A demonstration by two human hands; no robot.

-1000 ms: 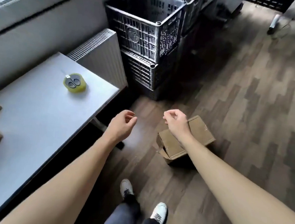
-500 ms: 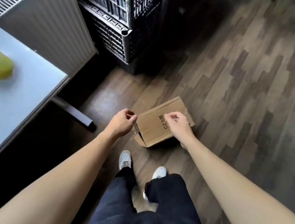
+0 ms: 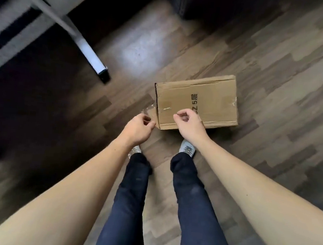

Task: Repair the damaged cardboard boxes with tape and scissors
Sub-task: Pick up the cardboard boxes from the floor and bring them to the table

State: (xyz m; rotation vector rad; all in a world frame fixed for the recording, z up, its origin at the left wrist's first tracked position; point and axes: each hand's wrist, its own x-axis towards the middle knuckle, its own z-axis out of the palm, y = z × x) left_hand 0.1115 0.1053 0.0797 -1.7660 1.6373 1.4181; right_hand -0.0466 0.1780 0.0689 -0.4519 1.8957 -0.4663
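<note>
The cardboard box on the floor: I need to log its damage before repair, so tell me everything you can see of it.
The cardboard box is brown, plain corrugated board, lying flat on the wood floor just ahead of the person's shoes. Black print runs along its top face. Its left end gapes open, with a flap and clear tape trailing out. Shiny tape remnants show on both ends. The right hand hovers over its near edge; contact is unclear.

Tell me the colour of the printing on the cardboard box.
Black, on the plain brown cardboard box lying on the floor; the head view shows it.
</note>
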